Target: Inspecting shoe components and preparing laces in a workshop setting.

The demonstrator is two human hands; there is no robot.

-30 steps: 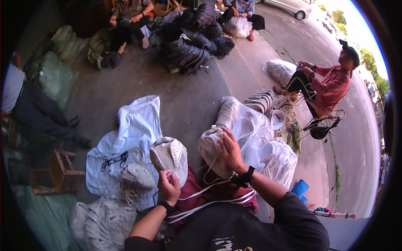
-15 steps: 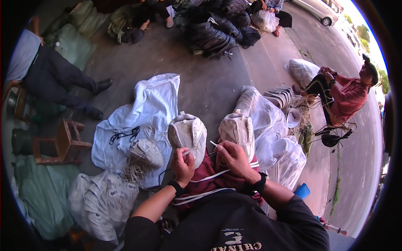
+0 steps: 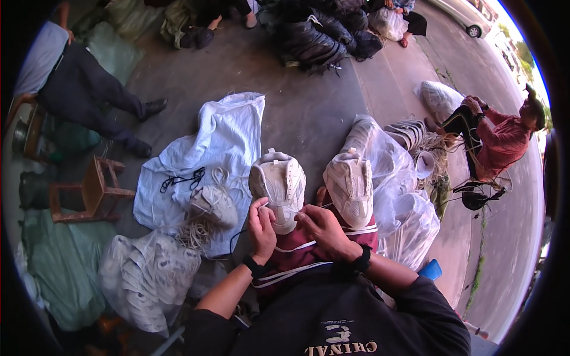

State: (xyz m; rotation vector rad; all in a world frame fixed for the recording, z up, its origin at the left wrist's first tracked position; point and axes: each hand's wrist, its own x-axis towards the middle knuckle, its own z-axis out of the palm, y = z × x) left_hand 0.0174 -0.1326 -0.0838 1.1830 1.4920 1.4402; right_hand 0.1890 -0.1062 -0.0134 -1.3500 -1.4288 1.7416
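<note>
Both hands now sit lower on the lap: left hand (image 3: 261,222) and right hand (image 3: 317,228) pinch laces at the left shoe (image 3: 278,184). 2 pale shoes; second shoe (image 3: 350,187) just right. Open concrete (image 3: 309,113) lies beyond.

Place: outdoor roadside work yard
Ground: bare concrete pavement (image 3: 309,113)
Signs: stuffed sacks (image 3: 314,35), parked car (image 3: 469,15), seated workers (image 3: 499,136)

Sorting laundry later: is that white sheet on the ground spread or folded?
Spread: the white sheet lies open, rumpled, laces on it.
</note>
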